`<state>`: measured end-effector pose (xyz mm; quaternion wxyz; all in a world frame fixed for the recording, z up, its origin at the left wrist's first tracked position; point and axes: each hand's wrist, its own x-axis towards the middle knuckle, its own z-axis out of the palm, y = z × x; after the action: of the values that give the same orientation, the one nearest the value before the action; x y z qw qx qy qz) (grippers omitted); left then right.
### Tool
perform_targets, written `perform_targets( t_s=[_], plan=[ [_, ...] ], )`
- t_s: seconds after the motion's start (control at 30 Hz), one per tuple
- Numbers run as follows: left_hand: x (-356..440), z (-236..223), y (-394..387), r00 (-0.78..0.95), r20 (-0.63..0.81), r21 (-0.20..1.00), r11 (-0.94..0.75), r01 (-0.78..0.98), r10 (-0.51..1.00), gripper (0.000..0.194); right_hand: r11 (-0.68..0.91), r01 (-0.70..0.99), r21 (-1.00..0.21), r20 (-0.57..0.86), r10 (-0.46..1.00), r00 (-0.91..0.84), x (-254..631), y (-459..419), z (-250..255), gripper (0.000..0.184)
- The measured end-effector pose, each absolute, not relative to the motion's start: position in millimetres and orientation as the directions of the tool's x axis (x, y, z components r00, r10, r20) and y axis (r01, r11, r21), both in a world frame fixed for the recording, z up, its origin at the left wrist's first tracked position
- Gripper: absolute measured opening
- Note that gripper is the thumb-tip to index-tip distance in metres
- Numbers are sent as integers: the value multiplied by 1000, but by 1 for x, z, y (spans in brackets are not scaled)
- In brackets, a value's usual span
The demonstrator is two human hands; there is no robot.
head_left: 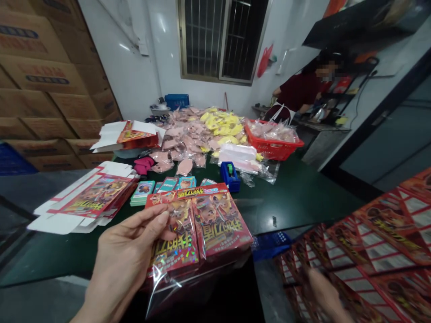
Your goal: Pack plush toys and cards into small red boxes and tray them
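Note:
My left hand (129, 251) is closed at the left side of a red display box (222, 229), its thumb and fingers pinching near the top. Two panels of shiny printed packs show in the box. Loose clear plastic film (164, 294) hangs from the box's lower edge. My right hand (325, 291) is at the lower right, smeared by motion, beside rows of stacked red printed boxes (387, 224). Whether it touches them I cannot tell. Beyond the held box lie small stacks of cards (143, 190) and a blue tape dispenser (230, 177).
Flat unfolded cartons (97, 197) lie on the dark green table (303, 193) at left. Pink and yellow bagged pieces (202, 130) pile up behind, next to a red basket (274, 146). Brown cartons (43, 80) line the left wall. Another person (298, 92) stands at back right.

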<state>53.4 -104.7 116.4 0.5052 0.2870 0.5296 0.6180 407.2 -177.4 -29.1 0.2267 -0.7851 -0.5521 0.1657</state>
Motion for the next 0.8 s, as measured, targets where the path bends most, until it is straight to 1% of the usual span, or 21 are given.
perform_targets(
  t_s=[0.03, 0.1, 0.13, 0.17, 0.23, 0.3, 0.33, 0.37, 0.4, 0.43, 0.47, 0.53, 0.57, 0.63, 0.7, 0.8],
  plan=[
    [54, 117, -105, -332, -184, 943, 72, -324, 925, 42, -263, 774, -575, 28, 940, 340, 414, -160, -24, 13],
    [56, 119, -105, -351, -194, 940, 71, -332, 916, 41, -120, 722, -682, 161, 938, 308, 419, -132, -5, 15],
    [57, 121, -106, -358, -203, 940, 79, -333, 911, 41, -18, 682, -731, 219, 940, 260, 416, -122, 7, 22],
    [58, 122, -106, -364, -212, 940, 88, -329, 907, 40, 74, 625, -777, 247, 949, 194, 409, -115, 19, 33],
    [58, 123, -107, -378, -212, 943, 88, -320, 901, 38, 190, 464, -865, 225, 974, 20, 387, -110, 44, 52],
    [58, 124, -107, -379, -207, 945, 85, -315, 902, 36, 250, 305, -919, 225, 968, -114, 362, -108, 63, 60],
    [57, 124, -108, -376, -211, 945, 90, -315, 902, 35, 274, 256, -927, 247, 960, -132, 350, -107, 69, 62],
    [57, 124, -108, -376, -215, 944, 93, -316, 902, 34, 293, 236, -927, 273, 955, -115, 340, -105, 73, 62],
    [58, 124, -108, -373, -222, 943, 100, -318, 901, 34, 301, 235, -924, 291, 954, -77, 331, -102, 76, 59],
    [58, 124, -107, -375, -230, 942, 108, -319, 898, 34, 302, 236, -924, 306, 952, -23, 323, -97, 76, 50],
    [58, 123, -106, -380, -237, 940, 112, -321, 894, 34, 295, 228, -928, 311, 950, 37, 316, -92, 76, 37],
    [58, 121, -105, -390, -239, 941, 113, -318, 889, 35, 292, 173, -941, 317, 938, 140, 307, -82, 75, 15],
    [57, 119, -104, -398, -234, 943, 106, -316, 887, 36, 298, 131, -946, 317, 933, 169, 304, -77, 75, 11],
    [51, 112, -103, -402, -214, 949, 93, -300, 890, 40, 304, 61, -951, 310, 933, 184, 299, -70, 76, 12],
    [41, 105, -103, -393, -131, 968, 31, -250, 910, 38, 292, 20, -956, 292, 943, 158, 294, -64, 81, 12],
    [24, 100, -104, -414, 138, 977, -193, -93, 900, 29, 281, 23, -960, 282, 955, 94, 286, -56, 88, 16]
  ],
)
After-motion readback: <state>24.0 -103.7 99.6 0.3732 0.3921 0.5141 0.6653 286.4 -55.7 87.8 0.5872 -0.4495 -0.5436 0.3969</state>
